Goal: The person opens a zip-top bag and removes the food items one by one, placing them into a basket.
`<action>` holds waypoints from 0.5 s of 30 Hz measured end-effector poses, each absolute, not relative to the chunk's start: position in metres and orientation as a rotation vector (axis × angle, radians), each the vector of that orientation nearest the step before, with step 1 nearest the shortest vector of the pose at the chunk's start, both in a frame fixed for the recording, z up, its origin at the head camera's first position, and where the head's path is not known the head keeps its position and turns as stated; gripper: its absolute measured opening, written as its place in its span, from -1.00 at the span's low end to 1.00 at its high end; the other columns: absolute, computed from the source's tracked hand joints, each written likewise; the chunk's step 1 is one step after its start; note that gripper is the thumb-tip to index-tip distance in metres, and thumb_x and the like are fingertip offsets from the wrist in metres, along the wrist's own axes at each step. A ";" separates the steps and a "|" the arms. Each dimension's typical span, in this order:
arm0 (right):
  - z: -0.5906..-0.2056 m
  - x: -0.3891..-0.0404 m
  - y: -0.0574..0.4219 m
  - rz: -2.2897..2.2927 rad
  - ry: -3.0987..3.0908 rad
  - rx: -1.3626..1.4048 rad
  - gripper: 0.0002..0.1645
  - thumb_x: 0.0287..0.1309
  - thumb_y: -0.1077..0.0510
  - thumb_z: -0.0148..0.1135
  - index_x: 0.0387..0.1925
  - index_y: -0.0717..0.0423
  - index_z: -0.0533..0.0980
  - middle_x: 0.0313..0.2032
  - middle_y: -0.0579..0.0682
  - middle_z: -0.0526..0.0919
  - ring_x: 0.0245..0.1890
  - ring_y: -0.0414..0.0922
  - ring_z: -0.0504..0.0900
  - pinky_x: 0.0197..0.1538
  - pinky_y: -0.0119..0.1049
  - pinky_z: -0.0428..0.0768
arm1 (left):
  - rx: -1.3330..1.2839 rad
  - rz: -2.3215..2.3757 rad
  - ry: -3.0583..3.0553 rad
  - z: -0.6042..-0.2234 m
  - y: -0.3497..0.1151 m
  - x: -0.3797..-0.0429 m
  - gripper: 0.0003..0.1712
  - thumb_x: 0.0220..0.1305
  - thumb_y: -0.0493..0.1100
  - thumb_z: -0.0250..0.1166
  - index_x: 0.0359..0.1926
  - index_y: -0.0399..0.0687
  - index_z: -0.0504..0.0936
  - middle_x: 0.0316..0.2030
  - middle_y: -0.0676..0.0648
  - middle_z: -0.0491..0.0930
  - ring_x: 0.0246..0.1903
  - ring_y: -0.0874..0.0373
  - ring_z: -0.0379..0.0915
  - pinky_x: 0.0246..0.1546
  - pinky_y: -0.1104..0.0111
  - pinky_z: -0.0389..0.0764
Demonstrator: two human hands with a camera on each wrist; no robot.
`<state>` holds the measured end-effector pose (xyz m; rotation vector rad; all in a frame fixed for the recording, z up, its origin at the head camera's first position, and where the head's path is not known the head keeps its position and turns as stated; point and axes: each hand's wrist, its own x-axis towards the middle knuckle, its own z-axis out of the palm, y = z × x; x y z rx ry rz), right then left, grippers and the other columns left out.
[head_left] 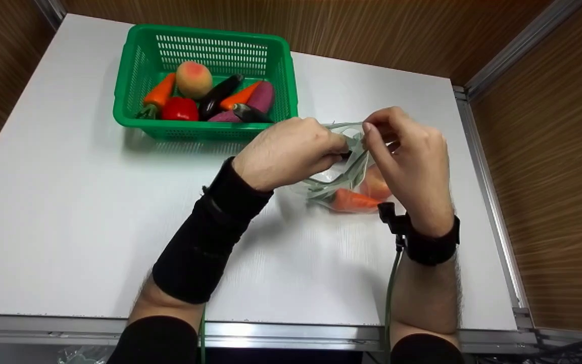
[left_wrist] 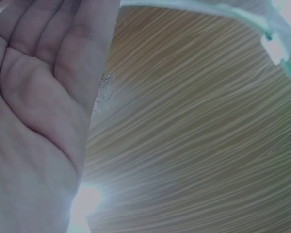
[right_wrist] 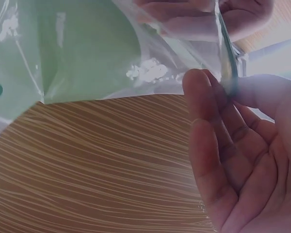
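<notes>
A clear zip bag (head_left: 329,198) with green strips along its mouth lies on the right half of the table. Inside it show an orange carrot (head_left: 354,200) and a round peach-coloured fruit (head_left: 375,183). My right hand (head_left: 412,156) pinches the mouth's edge between thumb and fingertips, also plain in the right wrist view. My left hand (head_left: 296,151) reaches from the left into the mouth, fingertips between its two rims beside a small dark patch; I cannot tell whether they grip anything. In the left wrist view its palm faces the camera, near a white zip slider (left_wrist: 274,48).
A green plastic basket (head_left: 205,129) stands at the back left. It contains a peach (head_left: 194,80), a red tomato-like vegetable (head_left: 180,109), carrots (head_left: 160,90), dark eggplants (head_left: 220,95) and purple vegetables (head_left: 262,97). Wood-grain panels (head_left: 548,167) border the white table (head_left: 68,202).
</notes>
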<state>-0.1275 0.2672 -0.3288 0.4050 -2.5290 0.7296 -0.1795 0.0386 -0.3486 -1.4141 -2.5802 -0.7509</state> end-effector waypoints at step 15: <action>-0.319 -0.120 0.268 0.829 -2.414 0.490 -0.78 0.70 0.22 0.34 0.00 0.34 0.77 -0.24 0.15 0.94 -0.24 -0.66 0.71 -0.14 -0.70 0.69 | -1.400 -0.412 -2.650 -0.374 0.078 -0.181 -0.77 0.66 -0.35 0.27 -0.17 -0.10 0.81 -0.22 -0.12 0.88 -0.19 -0.02 0.88 -0.18 0.10 0.91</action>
